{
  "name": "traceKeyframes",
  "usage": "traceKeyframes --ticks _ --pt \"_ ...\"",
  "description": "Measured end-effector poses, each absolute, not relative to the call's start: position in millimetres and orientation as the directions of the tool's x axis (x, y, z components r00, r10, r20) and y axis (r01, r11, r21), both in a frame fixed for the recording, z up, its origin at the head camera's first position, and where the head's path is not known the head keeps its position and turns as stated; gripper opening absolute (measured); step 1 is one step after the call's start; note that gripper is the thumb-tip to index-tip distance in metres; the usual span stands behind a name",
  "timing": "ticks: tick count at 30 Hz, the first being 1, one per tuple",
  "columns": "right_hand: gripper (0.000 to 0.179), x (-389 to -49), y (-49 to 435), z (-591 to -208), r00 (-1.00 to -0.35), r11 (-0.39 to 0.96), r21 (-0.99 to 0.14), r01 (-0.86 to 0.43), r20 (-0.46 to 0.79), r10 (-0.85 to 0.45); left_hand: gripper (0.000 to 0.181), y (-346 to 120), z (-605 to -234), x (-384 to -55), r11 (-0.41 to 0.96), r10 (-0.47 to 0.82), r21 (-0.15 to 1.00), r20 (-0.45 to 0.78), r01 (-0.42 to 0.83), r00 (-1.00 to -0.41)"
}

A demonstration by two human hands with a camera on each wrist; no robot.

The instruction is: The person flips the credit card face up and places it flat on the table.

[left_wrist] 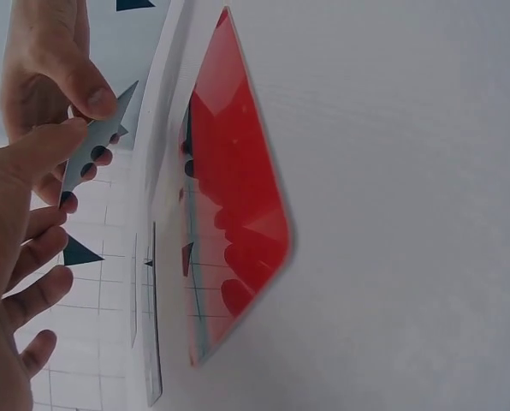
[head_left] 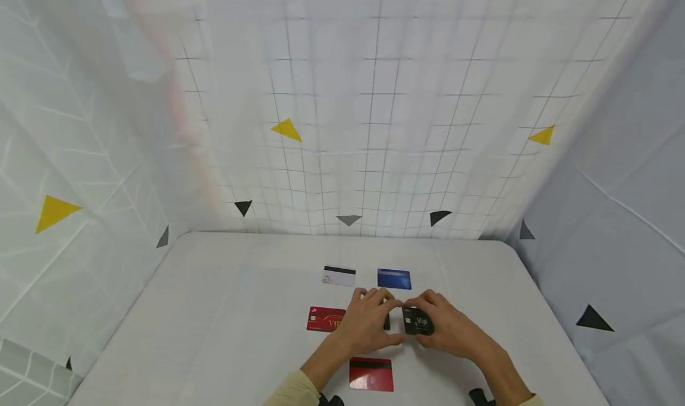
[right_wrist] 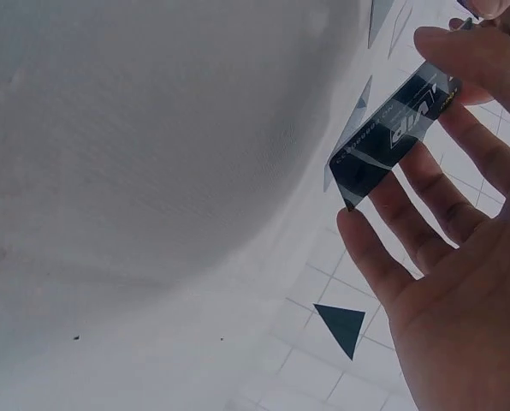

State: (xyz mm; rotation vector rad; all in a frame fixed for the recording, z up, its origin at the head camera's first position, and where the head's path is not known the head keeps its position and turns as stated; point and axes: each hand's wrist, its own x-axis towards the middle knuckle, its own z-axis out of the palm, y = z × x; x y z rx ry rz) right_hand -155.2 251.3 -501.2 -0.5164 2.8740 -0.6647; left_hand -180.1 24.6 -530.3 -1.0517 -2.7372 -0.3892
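Above the white tabletop, a black Vip card (head_left: 417, 321) is held between both hands. My left hand (head_left: 366, 326) meets its left end with thumb and index fingertips, while my right hand (head_left: 446, 329) pinches it from the right side. Seen from the right wrist, the card (right_wrist: 396, 137) is tilted, the right thumb (right_wrist: 460, 51) along its upper edge and the other fingers behind. From the left wrist, both thumbs lie at the edge of the shiny card (left_wrist: 101, 145). Another dark card (head_left: 387, 321) shows partly beneath the left hand.
A red VIP card (head_left: 325, 319) lies left of the left hand, partly covered by it. Nearer the front lies a red card (head_left: 371, 374) with a dark stripe. Farther back are a white striped card (head_left: 339, 276) and a blue card (head_left: 394, 279). White sheeting (head_left: 342, 97) encloses the table.
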Motion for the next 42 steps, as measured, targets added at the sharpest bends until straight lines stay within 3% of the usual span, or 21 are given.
traceKeyframes --ticks 19,34,42 --pt "0.062 -155.2 250.1 -502.3 -0.915 0.839 -0.404 -0.364 -0.011 -0.403 0.06 26.7 -527.4 -179.0 0.736 0.62 0.141 0.249 0.662 -0.744" --pt "0.056 -166.4 259.5 -507.5 -0.912 0.83 -0.466 -0.307 -0.104 -0.396 0.058 33.1 -527.1 -181.4 0.784 0.59 0.109 0.173 0.611 -0.788" --pt "0.053 -184.5 258.0 -512.1 -0.916 0.855 -0.42 -0.304 -0.119 -0.383 0.055 42.6 -529.5 -188.6 0.833 0.532 0.084 0.145 0.546 -0.834"
